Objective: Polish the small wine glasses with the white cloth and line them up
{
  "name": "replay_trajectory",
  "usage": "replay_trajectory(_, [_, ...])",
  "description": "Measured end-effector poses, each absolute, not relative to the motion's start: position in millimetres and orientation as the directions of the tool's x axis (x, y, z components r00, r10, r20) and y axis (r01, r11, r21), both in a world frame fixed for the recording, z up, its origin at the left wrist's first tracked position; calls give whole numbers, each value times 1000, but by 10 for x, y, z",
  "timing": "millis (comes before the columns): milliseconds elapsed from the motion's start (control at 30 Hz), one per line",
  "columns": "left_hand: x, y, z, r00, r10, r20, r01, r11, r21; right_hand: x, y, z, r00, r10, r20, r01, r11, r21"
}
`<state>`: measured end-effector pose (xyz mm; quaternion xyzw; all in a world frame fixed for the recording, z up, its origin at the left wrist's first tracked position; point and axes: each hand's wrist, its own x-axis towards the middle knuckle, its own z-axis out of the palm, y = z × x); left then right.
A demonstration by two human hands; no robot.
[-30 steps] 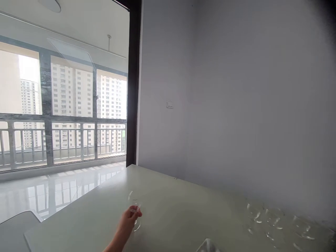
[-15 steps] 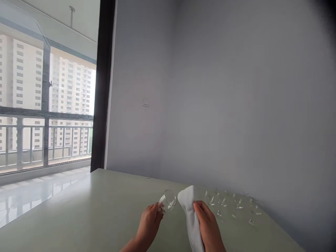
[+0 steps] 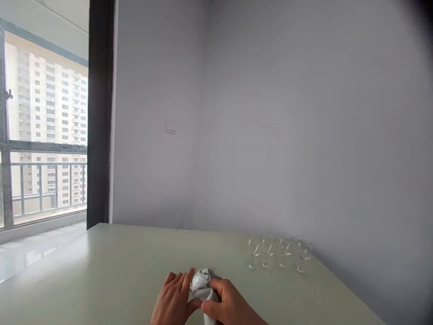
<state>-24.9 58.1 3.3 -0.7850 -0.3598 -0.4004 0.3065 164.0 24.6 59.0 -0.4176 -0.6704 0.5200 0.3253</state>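
Observation:
Near the table's front edge, my left hand (image 3: 175,295) is wrapped round a clear glass (image 3: 191,286), of which only a sliver shows beside the cloth. My right hand (image 3: 228,301) grips a white cloth (image 3: 202,284), its thumb and fingers pressing it against the glass. The cloth is bunched at the glass's bowl, and a tail of it hangs below between the hands. The glass's stem and base are hidden. To the right stand several clear stemmed glasses, among them one at the left (image 3: 254,248) and one at the right (image 3: 303,250).
The pale green table (image 3: 135,253) meets a grey wall (image 3: 253,135) behind. A switch plate (image 3: 170,127) is on the wall. At the left are a dark door frame (image 3: 100,113) and a large window with a railing.
My hands have come together, and the cloth is now against the glass's bowl. The view has turned to the right, so the wall and standing glasses appear farther left.

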Motion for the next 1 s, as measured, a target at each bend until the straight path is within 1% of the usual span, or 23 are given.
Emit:
replay_trajectory(100, [-221, 586, 2, 500, 398, 769, 766, -618, -178, 1709, 249, 542, -461, 885, -64, 227, 48, -973])
replay_trajectory(167, [-207, 587, -14, 534, 459, 710, 742, -657, -133, 1714, 287, 474, -464, 885, -43, 231, 74, -970])
replay_trajectory(233, [-195, 577, 1, 531, 473, 703, 748, -651, -127, 1682, 342, 407, -439, 898, -14, 227, 95, -969])
replay_trajectory(300, [-184, 562, 46, 512, 425, 746, 776, -602, -189, 1629, 392, 357, -389, 921, -16, 124, 35, -992])
replay_trajectory(367, [-183, 554, 96, 519, 366, 772, 787, -557, -265, 1580, 419, 334, -338, 939, -58, -75, -89, -993])
replay_trajectory(400, [-190, 557, 116, 533, 353, 769, 776, -567, -277, 1565, 420, 336, -321, 944, -82, -163, -140, -977])
replay_trajectory(433, [-201, 564, 131, 533, 371, 761, 765, -595, -246, 1562, 411, 351, -310, 947, -90, -217, -163, -963])
replay_trajectory(467, [-217, 575, 141, 509, 431, 745, 761, -630, -156, 1572, 394, 380, -309, 948, -80, -224, -154, -962])
replay_trajectory(500, [-235, 585, 150, 466, 535, 705, 755, -656, 0, 1598, 371, 423, -322, 945, -55, -190, -121, -974])
replay_trajectory(533, [-252, 594, 159, 422, 666, 615, 726, -655, 210, 1639, 343, 478, -348, 937, -25, -128, -73, -989])
replay_trajectory(567, [-267, 598, 171, 407, 786, 466, 661, -605, 443, 1694, 313, 542, -397, 918, -1, -47, -22, -999])
replay_trajectory(600, [-275, 598, 187, 437, 855, 278, 567, -502, 653, 1757, 286, 608, -458, 889, 13, 36, 33, -999])
replay_trajectory(633, [-275, 592, 206, 508, 855, 102, 464, -372, 804, 1820, 265, 670, -520, 854, 14, 109, 82, -991])
replay_trajectory(667, [-267, 583, 227, 590, 807, -21, 379, -254, 890, 1877, 253, 720, -569, 823, 7, 166, 123, -978])
replay_trajectory(700, [-251, 572, 249, 641, 764, -76, 330, -184, 926, 1920, 253, 754, -589, 808, 3, 203, 152, -967])
replay_trajectory(733, [-230, 561, 270, 630, 772, -78, 331, -177, 927, 1943, 264, 769, -578, 816, 1, 216, 154, -964])
replay_trajectory(767, [-206, 552, 289, 558, 829, -29, 383, -227, 895, 1944, 284, 765, -532, 847, 8, 196, 133, -972])
replay_trajectory(800, [-184, 545, 304, 454, 887, 80, 476, -318, 820, 1924, 309, 747, -458, 889, 11, 137, 83, -987])
replay_trajectory(833, [-167, 540, 316, 364, 901, 237, 588, -420, 691, 1886, 334, 718, -381, 925, -2, 38, 13, -999])
replay_trajectory(900, [-160, 541, 328, 314, 765, 562, 761, -557, 332, 1784, 357, 661, -280, 958, -60, -218, -124, -968])
replay_trajectory(933, [-170, 545, 329, 355, 660, 662, 788, -592, 168, 1737, 348, 645, -268, 961, -67, -319, -154, -935])
replay_trajectory(967, [-189, 552, 329, 400, 576, 713, 783, -620, 62, 1703, 326, 643, -275, 960, -54, -369, -157, -916])
replay_trajectory(1000, [-214, 561, 329, 419, 541, 729, 770, -637, 30, 1686, 293, 655, -298, 954, -24, -355, -134, -925])
